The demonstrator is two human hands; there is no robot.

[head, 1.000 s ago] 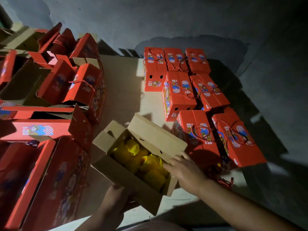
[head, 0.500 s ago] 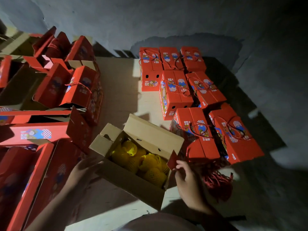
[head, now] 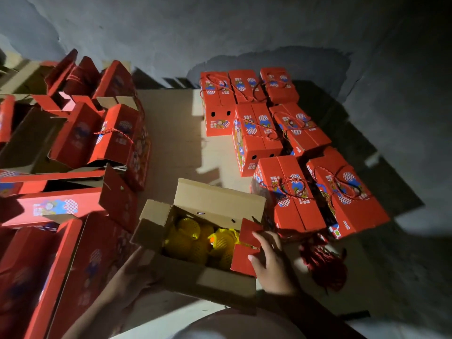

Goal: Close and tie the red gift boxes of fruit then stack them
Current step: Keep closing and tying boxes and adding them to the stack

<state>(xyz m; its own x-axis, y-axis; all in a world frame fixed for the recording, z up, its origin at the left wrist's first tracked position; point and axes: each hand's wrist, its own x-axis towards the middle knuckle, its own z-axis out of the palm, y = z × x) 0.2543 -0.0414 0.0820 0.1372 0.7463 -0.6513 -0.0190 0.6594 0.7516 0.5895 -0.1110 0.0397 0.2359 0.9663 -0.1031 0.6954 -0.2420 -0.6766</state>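
Note:
An open gift box stands on the floor in front of me, its brown inner flaps up. Yellow fruit in foam nets fills it. My right hand grips the red end flap at the box's right end, folding it inward over the fruit. My left hand rests against the box's near left side in shadow; its fingers are hard to make out.
Several closed, tied red boxes stand in rows at the right. A bundle of red cord lies just right of my right hand. Open, unfilled red boxes pile up at the left. Bare floor runs between them to the wall.
My right hand has folded the red end flap further over the fruit. My left hand has moved right, from the left pile to the box's near side.

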